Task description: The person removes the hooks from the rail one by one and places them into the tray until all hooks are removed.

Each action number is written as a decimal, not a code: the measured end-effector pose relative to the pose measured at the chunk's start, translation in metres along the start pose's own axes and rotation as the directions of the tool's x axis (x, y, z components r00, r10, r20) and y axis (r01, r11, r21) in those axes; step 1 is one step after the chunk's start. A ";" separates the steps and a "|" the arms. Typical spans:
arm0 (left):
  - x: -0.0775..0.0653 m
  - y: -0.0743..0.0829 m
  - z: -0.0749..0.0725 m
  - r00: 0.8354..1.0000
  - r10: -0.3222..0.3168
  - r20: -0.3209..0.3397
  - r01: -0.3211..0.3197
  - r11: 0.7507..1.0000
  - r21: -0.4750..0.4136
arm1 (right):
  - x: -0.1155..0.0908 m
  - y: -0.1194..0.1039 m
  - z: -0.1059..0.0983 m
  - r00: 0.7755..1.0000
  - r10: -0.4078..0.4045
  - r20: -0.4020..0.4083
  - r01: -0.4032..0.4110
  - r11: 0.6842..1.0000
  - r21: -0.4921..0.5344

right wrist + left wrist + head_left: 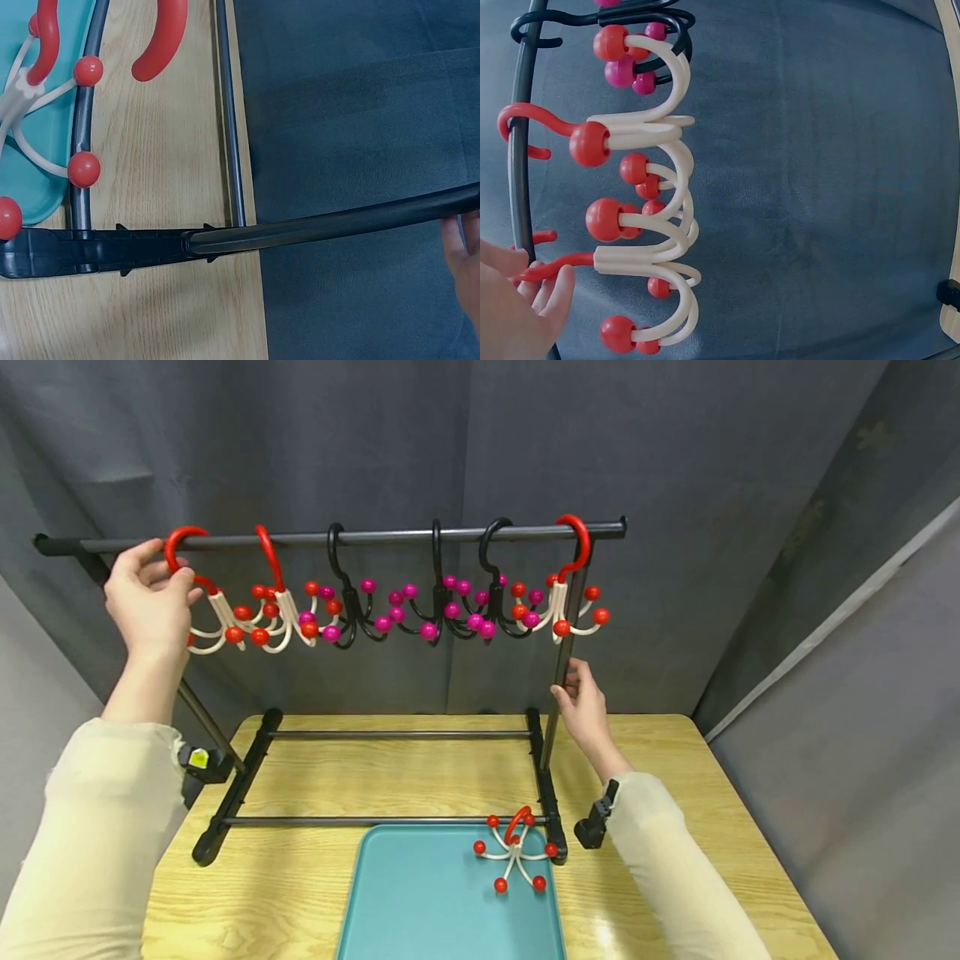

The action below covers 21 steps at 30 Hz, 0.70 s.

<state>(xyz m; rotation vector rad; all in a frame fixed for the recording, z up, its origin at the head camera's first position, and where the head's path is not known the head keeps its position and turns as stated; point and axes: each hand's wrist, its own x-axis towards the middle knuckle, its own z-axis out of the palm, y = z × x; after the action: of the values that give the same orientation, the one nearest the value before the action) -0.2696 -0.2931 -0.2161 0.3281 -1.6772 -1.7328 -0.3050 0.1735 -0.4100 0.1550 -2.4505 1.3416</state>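
A red-and-white multi-arm hanger with ball tips hangs leftmost on the black garment rack's top rail. My left hand holds its red hook at the rail; in the left wrist view, my fingers lie around that hook. My right hand grips the rack's right post partway down, only its fingers showing at the right wrist view's edge. Another red-and-white hanger, three black hangers with pink balls and a right-end red-and-white hanger also hang on the rail.
A teal tray lies on the wooden table in front of the rack. One more red-and-white hanger sits at its far right corner. The rack's black base feet stand on the table, before a grey curtain.
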 end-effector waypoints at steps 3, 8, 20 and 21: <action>0.002 0.002 0.001 0.999 -0.008 -0.032 0.007 1.000 -0.026 | 0.000 -0.001 -0.001 1.000 0.010 0.013 -0.010 1.000 0.004; 0.004 0.004 -0.002 0.998 -0.006 -0.059 0.000 0.994 -0.113 | 0.000 -0.001 -0.001 1.000 0.010 0.016 -0.010 1.000 0.004; 0.008 0.005 -0.010 0.989 0.020 -0.148 -0.055 0.969 -0.243 | 0.000 0.002 0.000 1.000 0.008 0.005 -0.008 1.000 0.004; 0.008 0.006 -0.010 0.987 0.037 -0.154 -0.072 0.970 -0.232 | 0.000 0.002 0.000 1.000 0.007 0.001 -0.007 1.000 0.007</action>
<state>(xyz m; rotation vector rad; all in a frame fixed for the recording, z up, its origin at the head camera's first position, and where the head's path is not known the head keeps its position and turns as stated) -0.2674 -0.3057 -0.2100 0.2897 -1.3455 -1.7985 -0.3055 0.1749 -0.4118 0.1495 -2.4499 1.3528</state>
